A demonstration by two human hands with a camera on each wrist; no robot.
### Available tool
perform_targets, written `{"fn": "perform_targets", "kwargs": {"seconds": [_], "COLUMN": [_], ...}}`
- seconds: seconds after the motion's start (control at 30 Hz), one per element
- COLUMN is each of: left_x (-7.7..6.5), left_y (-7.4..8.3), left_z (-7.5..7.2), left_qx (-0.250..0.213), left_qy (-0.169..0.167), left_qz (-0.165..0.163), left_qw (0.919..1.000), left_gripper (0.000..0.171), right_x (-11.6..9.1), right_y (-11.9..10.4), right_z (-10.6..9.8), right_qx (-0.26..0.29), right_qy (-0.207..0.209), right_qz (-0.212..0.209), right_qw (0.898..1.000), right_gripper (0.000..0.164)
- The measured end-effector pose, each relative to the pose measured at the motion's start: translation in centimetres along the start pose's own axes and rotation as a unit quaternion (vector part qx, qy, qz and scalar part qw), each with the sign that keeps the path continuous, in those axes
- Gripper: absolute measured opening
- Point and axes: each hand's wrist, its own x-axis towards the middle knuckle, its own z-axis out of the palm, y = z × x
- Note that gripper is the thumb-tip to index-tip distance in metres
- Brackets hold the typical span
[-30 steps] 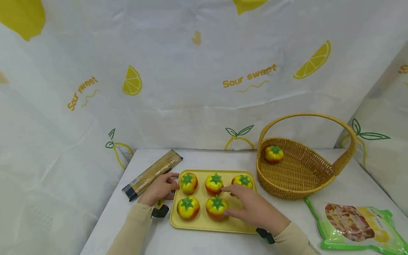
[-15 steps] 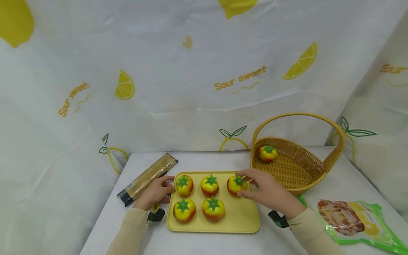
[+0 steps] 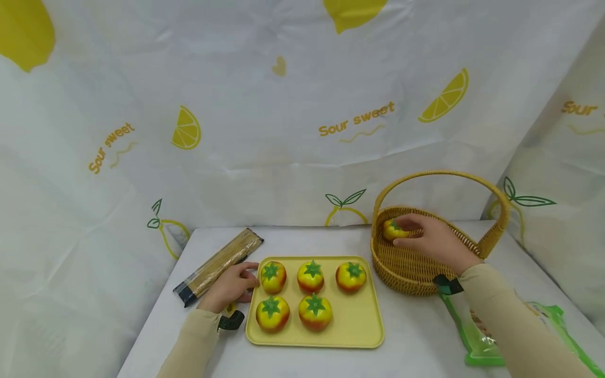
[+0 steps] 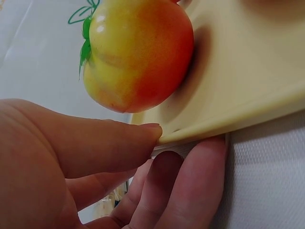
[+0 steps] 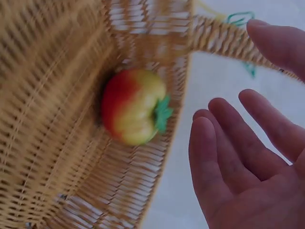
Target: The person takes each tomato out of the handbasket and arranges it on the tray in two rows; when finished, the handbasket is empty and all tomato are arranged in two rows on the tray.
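Observation:
My left hand [image 3: 231, 286] is at the left edge of the yellow tray [image 3: 356, 331]. In the left wrist view, its thumb presses on the tray rim [image 4: 248, 117] while the fingers lie below it. Several yellow-red tomatoes with green star-shaped tops stand on the tray, among them a back-right tomato [image 3: 351, 277] and a front-middle tomato [image 3: 315, 313]. Over the wicker basket [image 3: 402, 278] hovers my right hand [image 3: 437, 241], fingers spread and holding nothing. One tomato [image 5: 136, 107] lies in the basket against its wall, apart from the fingers in the right wrist view.
A clear packet of thin sticks or dry noodles [image 3: 219, 265] lies left of the tray. A green-edged food bag [image 3: 482, 341] lies at the right, partly hidden by the right sleeve. A lemon-print sheet [image 3: 264, 131] hangs behind the table.
The right hand has moved from the front-middle tomato to the back-right one, then up and right over the basket. The left hand stays at the tray. The camera view shifted slightly.

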Motion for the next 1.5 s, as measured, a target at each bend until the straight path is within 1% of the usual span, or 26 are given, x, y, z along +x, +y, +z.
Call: {"fn": "perform_targets", "kwargs": {"seconds": [0.1, 0.23, 0.4, 0.53, 0.77, 1.07, 1.33, 1.5], "left_x": [0.0, -0.1, -0.1, 0.0, 0.0, 0.2, 0.2, 0.2], "left_y": [-0.3, -0.6, -0.7, -0.6, -0.1, -0.2, -0.1, -0.1], "left_z": [-0.1, -0.3, -0.4, -0.3, -0.1, 0.1, 0.1, 0.2], "left_qx": [0.004, 0.003, -0.001, -0.003, 0.003, 0.004, 0.008, 0.011], "left_qy": [0.002, 0.000, -0.001, 0.000, 0.002, -0.003, -0.002, 0.000], "left_qz": [-0.006, -0.010, -0.005, -0.003, -0.003, 0.001, 0.001, 0.002], "left_qw": [1.0000, 0.9999, 1.0000, 1.0000, 1.0000, 1.0000, 1.0000, 0.9999], "left_gripper": [0.050, 0.051, 0.051, 0.050, 0.049, 0.049, 0.050, 0.049], "right_x": [1.1, 2.5, 4.0, 4.9, 5.6, 6.2, 6.3, 6.4], "right_y": [1.1, 2.5, 4.7, 5.8, 6.3, 6.7, 6.7, 6.6], "right_z": [-0.3, -0.5, -0.4, -0.1, 0.3, 0.6, 0.7, 1.0], "right_qx": [0.009, 0.030, 0.038, 0.039, 0.046, 0.029, 0.038, 0.029], "right_qy": [-0.014, -0.036, -0.051, -0.066, -0.081, -0.089, -0.088, -0.085], "right_qz": [0.021, 0.042, 0.052, 0.060, 0.079, 0.102, 0.100, 0.098], "right_qw": [1.000, 0.998, 0.997, 0.995, 0.993, 0.990, 0.990, 0.991], "right_gripper": [0.075, 0.079, 0.080, 0.085, 0.087, 0.092, 0.092, 0.090]}}
